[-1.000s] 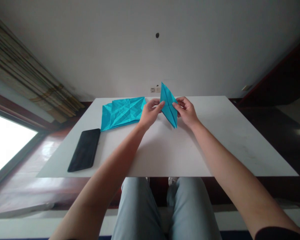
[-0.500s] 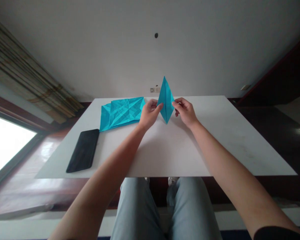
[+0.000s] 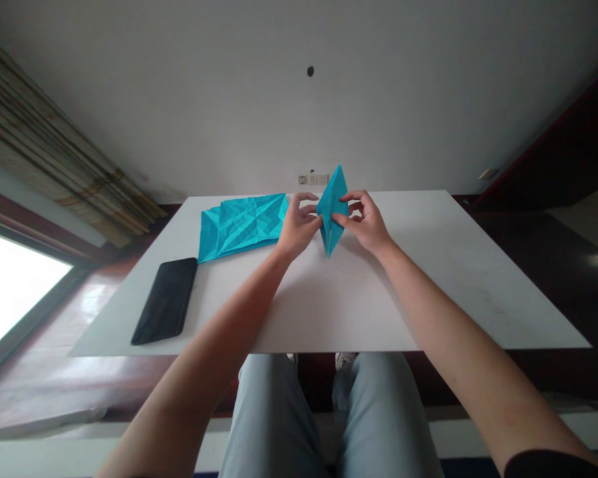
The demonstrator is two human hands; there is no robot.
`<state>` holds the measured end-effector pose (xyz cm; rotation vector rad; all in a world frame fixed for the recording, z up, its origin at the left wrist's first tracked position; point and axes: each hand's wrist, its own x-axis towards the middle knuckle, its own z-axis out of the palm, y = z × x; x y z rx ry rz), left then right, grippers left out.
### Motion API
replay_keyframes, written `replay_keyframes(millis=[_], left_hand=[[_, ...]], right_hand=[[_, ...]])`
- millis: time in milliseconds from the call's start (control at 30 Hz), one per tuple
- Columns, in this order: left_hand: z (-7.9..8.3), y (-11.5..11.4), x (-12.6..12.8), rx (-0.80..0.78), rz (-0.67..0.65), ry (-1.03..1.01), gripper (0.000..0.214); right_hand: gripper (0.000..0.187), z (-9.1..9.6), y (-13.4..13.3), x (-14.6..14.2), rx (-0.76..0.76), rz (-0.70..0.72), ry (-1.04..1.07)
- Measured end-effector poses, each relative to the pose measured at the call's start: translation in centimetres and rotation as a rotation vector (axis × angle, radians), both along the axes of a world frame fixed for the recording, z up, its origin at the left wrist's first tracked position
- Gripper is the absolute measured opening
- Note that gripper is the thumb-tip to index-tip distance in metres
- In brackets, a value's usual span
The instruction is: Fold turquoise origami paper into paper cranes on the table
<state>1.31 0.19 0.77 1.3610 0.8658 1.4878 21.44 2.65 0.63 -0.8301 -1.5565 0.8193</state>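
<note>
- Turquoise folded paper diamond [image 3: 331, 211], a single piece pointed at top and bottom, stands upright between two bare hands over the far middle of the table. Whether its lower tip touches the tabletop cannot be told.
- The left hand [image 3: 295, 229] pinches the diamond's left edge with thumb and fingertips, a narrow grip closed on paper.
- The right hand [image 3: 366, 222] nips the right edge the same way, fingers curled in.
- One more piece of turquoise paper, a creased flat sheet [image 3: 242, 224], lies just beside the left hand, making two papers in all.
- One black flat rectangular device [image 3: 165, 300] lies near the table's left edge, well apart from both hands.
- One white rectangular table [image 3: 428, 292] bears everything.
- Two knees in pale grey trousers [image 3: 274, 411] show below its near edge.
- One dark round spot [image 3: 309, 71] marks the white wall behind.
</note>
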Motion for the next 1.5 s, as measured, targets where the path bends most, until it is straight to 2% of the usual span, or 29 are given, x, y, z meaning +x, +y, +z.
replay_keyframes(millis=[133, 267, 367, 433, 600, 700, 767, 900, 967, 1033, 1133, 1200, 1333, 1500], left_hand=[[0.1, -0.2, -0.1, 0.024, -0.003, 0.007, 0.051], [-0.1, 0.1, -0.2, 0.087, 0.079, 0.033, 0.057], [-0.1, 0.2, -0.2, 0.121, 0.147, 0.085, 0.042], [0.0, -0.1, -0.1, 0.078, 0.127, 0.128, 0.035], [0.1, -0.8, 0.0, -0.033, 0.01, 0.095, 0.058], [-0.3, -0.4, -0.1, -0.044, 0.0, 0.084, 0.054], [-0.5, -0.1, -0.3, -0.015, 0.054, 0.125, 0.045], [-0.5, 0.2, -0.7, 0.127, 0.287, 0.283, 0.028], [-0.3, 0.2, -0.7, 0.166, 0.337, 0.316, 0.024], [-0.2, 0.2, -0.6, 0.16, 0.304, 0.286, 0.026], [0.0, 0.2, -0.2, 0.091, 0.163, 0.175, 0.037], [0.0, 0.2, 0.1, 0.052, 0.101, 0.123, 0.042], [0.2, 0.2, 0.2, 0.031, 0.1, 0.077, 0.044], [0.2, 0.3, 0.0, 0.015, 0.051, 0.021, 0.047]], right_hand=[[0.085, -0.3, 0.6, 0.0, -0.009, 0.014, 0.038], [0.082, -0.2, 1.0, 0.0, -0.038, 0.054, 0.086], [0.08, 0.3, 0.6, 0.0, -0.065, 0.078, 0.092], [0.076, 0.7, 0.2, -0.1, -0.079, 0.082, 0.075], [0.076, 0.9, -0.1, -0.1, -0.108, 0.078, 0.096], [0.074, 1.0, -0.1, -0.1, -0.098, 0.086, 0.075], [0.074, 1.1, -0.2, 0.0, -0.097, 0.083, 0.053], [0.075, 1.1, -0.3, 0.0, -0.095, 0.079, 0.033], [0.074, 0.9, -0.2, 0.0, -0.088, 0.083, 0.043], [0.074, 0.6, -0.1, 0.0, -0.08, 0.072, 0.061], [0.079, 0.4, 0.0, 0.2, -0.059, 0.027, 0.054], [0.073, 0.3, 0.0, 0.4, -0.038, 0.016, 0.026], [0.062, 0.0, 0.0, 0.6, -0.038, 0.07, -0.044], [0.08, -1.1, 0.4, 0.4, -0.044, 0.104, -0.046]])
